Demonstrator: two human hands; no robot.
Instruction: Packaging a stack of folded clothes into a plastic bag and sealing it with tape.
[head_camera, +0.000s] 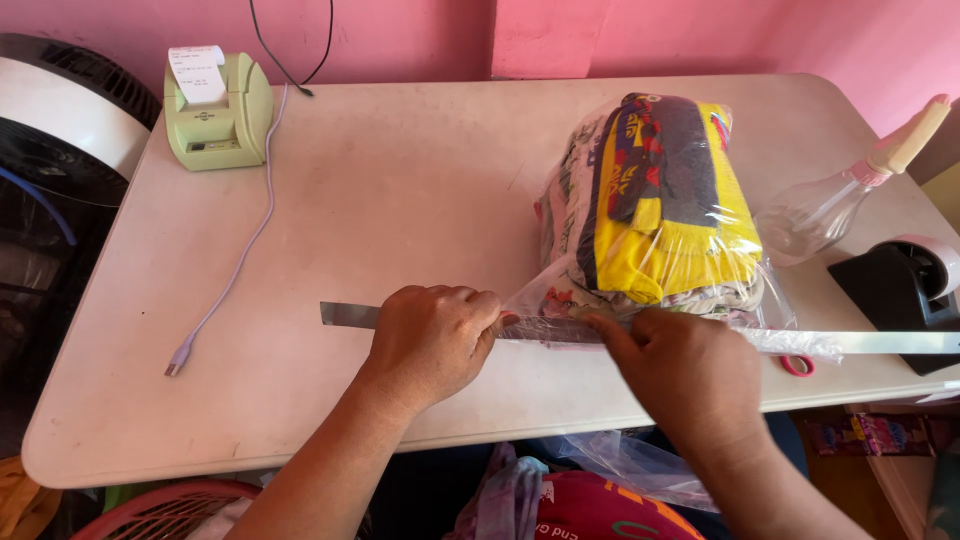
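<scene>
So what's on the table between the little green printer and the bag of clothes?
Nothing but bare tabletop. The head view shows only a pale cable trailing down from the printer, well left of the bag.

1. Two hands: left hand (432, 337), right hand (690, 375).
2. One clear plastic bag (650, 200) of folded clothes.
3. One long metal ruler (345, 315).
4. One green receipt printer (215, 112), with one cable (240, 260).
5. One spray bottle (840, 200).
6. One tape dispenser (905, 290).
7. One pair of scissors (797, 365) (only a red handle shows).
8. One white table (400, 190).
</scene>
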